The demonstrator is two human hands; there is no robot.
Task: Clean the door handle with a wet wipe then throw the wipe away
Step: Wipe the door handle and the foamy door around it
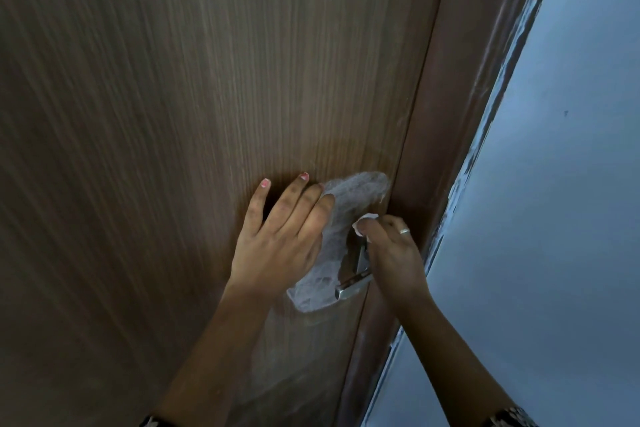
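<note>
A white wet wipe [341, 218] is spread over the metal door handle [353, 282] near the right edge of the brown wooden door [173, 114]. My left hand [282, 236] lies flat with straight fingers, pressing the wipe's left side against the door. My right hand [393, 248] is just right of the handle and pinches a corner of the wipe between thumb and fingers. Only the handle's lower end and a bit of its stem show; the wipe and my hands hide the rest.
The brown door frame [446, 114] runs along the door's right edge. Beyond it is a pale blue-grey wall [554, 218] with chipped paint along the frame.
</note>
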